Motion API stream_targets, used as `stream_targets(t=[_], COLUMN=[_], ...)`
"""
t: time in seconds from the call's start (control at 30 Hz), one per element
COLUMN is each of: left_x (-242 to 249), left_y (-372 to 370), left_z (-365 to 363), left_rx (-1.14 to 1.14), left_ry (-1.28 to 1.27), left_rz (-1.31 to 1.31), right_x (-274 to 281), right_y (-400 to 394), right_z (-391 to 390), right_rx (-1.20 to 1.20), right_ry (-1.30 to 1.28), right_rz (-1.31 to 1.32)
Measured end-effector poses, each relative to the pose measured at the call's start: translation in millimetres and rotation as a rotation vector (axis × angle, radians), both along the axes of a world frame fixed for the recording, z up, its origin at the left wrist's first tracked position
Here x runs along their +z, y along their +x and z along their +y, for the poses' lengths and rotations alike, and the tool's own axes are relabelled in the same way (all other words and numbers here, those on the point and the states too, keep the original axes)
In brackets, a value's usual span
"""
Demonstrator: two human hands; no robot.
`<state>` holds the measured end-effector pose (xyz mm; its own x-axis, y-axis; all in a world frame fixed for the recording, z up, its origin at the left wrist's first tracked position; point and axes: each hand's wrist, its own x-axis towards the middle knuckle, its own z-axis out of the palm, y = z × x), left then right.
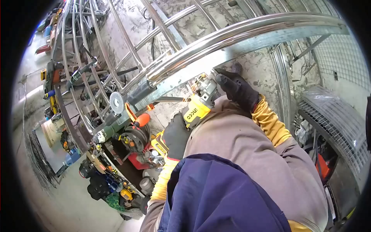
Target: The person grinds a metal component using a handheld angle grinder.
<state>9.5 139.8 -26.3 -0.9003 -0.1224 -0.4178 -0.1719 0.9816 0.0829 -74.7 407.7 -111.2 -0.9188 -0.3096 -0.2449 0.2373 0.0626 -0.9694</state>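
My left hand (177,136), in a dark glove, is wrapped round the body of a yellow INGCO angle grinder (196,113). The grinder's metal head points up toward the underside of a flat steel bar (247,43), with an orange glow at its disc. My right hand (237,88), also gloved, is closed beside the grinder head, close to the bar's lower edge; what its fingertips hold is hidden. Shiny round tubes (216,34) run along the bar above both hands.
Curved steel rails (102,50) cross the upper left. A second tool with a round disc (116,102) and an orange handle (143,120) lie left of the grinder. Tools and cables crowd the left side. Wire mesh panels (328,120) stand at the right.
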Motion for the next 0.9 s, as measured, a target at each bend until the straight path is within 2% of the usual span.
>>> stream_targets(t=[0.03,0.07,0.13,0.27,0.33,0.43,0.53,0.67,0.73,0.77,0.83,0.9], left_x=[3.1,0.7,-7.1,-5.8,-4.6,-6.8,-10.0,-2.4,-0.6,-1.2,-4.4,-9.4], left_y=[-0.8,1.7,8.1,6.3,5.6,4.7,3.9,0.5,-2.3,-1.7,1.7,5.1], left_z=[2.0,0.0,-5.5,-4.7,-4.8,-5.8,-7.2,-4.2,-3.2,-3.5,-5.1,-8.0], left_rx=[0.007,0.005,-0.02,-0.007,-0.012,0.001,0.044,0.028,0.049,0.049,-0.013,-0.022], left_ry=[-0.018,-0.019,0.002,0.002,-0.006,-0.022,0.036,0.053,0.013,0.013,-0.014,0.006], left_rz=[-0.027,-0.026,0.079,0.039,0.021,-0.018,0.009,0.018,-0.059,-0.059,0.009,0.044], right_x=[-1.8,2.2,12.1,-4.4,-16.9,-27.1,-37.3,-37.9,-34.9,-31.6,10.6,-13.6], right_y=[1.2,0.3,-2.1,-1.8,-0.4,3.1,5.0,8.3,4.6,5.5,-1.9,4.4], right_z=[0.5,1.6,4.7,3.5,4.6,-0.6,3.7,1.7,-0.4,0.5,-2.3,-2.6], right_rx=[0.008,0.006,0.069,0.05,0.117,0.022,0.085,0.018,0.0,0.0,-0.027,-0.029], right_ry=[0.081,0.08,0.18,0.156,0.33,0.193,0.19,0.189,0.278,0.278,-0.059,-0.039], right_rz=[0.205,0.206,0.064,0.005,0.42,0.453,0.457,0.458,0.636,0.636,-0.251,-0.171])
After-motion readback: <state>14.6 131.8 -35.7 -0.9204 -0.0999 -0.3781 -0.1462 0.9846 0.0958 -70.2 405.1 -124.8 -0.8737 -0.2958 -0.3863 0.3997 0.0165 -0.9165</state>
